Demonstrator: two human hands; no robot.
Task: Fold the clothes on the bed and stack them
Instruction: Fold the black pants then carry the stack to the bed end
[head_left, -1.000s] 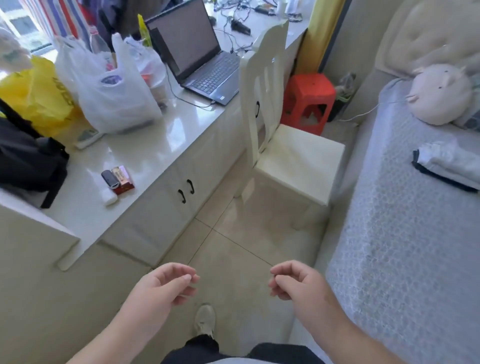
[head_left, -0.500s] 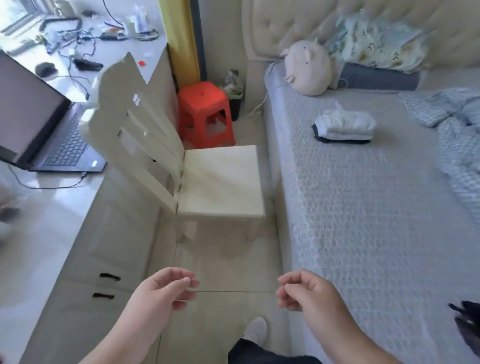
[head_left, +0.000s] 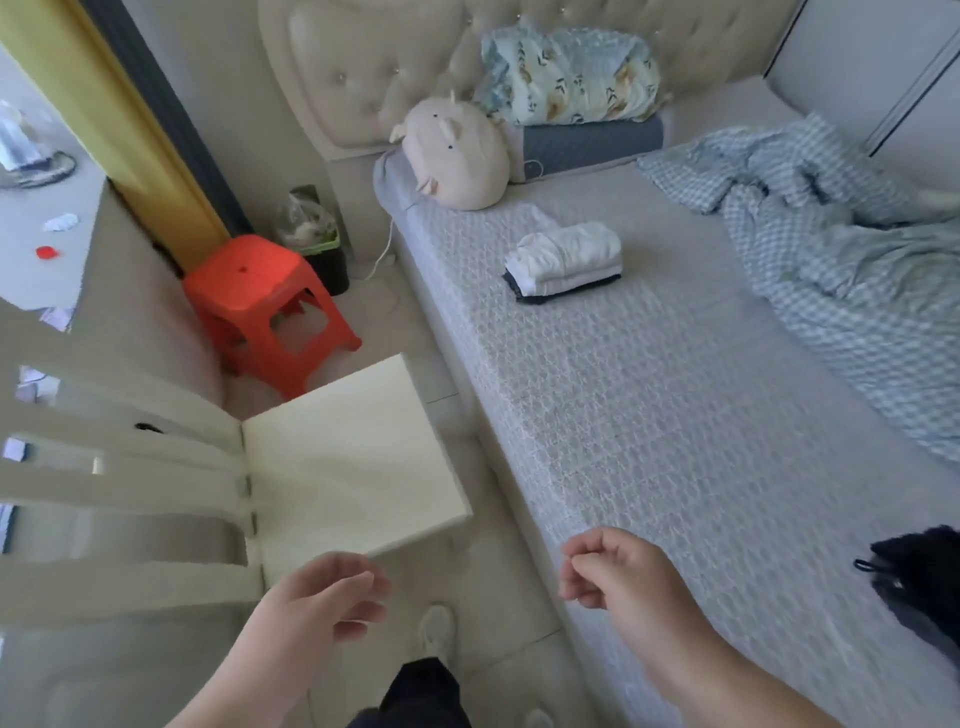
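Beige floor tiles are running between a white chair (head_left: 353, 457) and the bed (head_left: 649, 415). Behind an orange stool (head_left: 265, 296), a small bin (head_left: 317, 244) is holding crumpled waste. The left hand (head_left: 317, 608) is hovering loosely curled, gripping nothing; the right hand (head_left: 618, 577) likewise. Folded clothes (head_left: 566, 262) are lying stacked mid-bed; a dark garment (head_left: 919, 582) is sitting unfolded at the right edge.

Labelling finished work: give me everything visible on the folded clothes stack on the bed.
The small stack of folded white and dark clothes lies flat on the grey textured bedspread, toward the head end. White soft-looking layers sit on top, with a thin dark garment at the bottom, edges roughly aligned. It lies apart from the plush toy and neither hand touches it.
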